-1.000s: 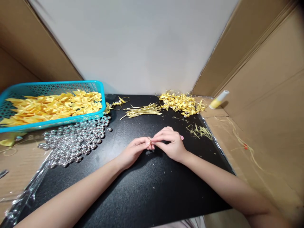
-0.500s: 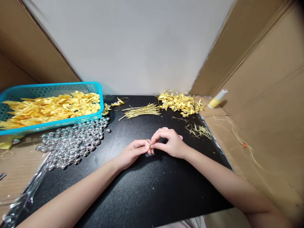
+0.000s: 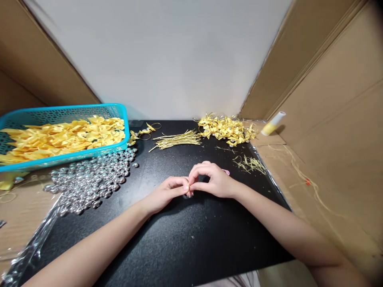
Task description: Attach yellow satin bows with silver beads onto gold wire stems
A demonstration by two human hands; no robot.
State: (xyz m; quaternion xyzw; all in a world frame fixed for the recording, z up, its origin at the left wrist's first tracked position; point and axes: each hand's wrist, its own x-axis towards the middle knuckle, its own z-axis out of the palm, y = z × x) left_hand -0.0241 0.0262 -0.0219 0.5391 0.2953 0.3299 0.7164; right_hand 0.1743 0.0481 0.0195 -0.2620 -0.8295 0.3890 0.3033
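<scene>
Above the middle of the black tabletop [image 3: 179, 247], my two hands meet at the fingertips. My left hand [image 3: 167, 193] is closed, thumb pressed against curled fingers, around something tiny that they mostly hide. A hint of gold shows where the fingertips meet, and something shiny peeks out under the left fingers. My right hand [image 3: 211, 180] pinches thumb and forefinger at that same spot. Just behind the right hand, part of a pink-handled tool [image 3: 226, 172] sticks out. Beyond the hands lies a bundle of gold cord lengths [image 3: 178, 139].
At left stands a turquoise basket [image 3: 127, 127] of yellow ribbon pieces [image 3: 68, 137], with silver beads [image 3: 95, 179] heaped in front. Finished-looking yellow bows with beads [image 3: 224, 129] lie back right, near cord clippings [image 3: 249, 164] and a yellow-white roll [image 3: 273, 123]. Cardboard walls flank the table.
My fingertips have closed tighter together, and the gold bit between them shows less. More of the pink handle shows behind my right hand. The view has shifted very slightly.
</scene>
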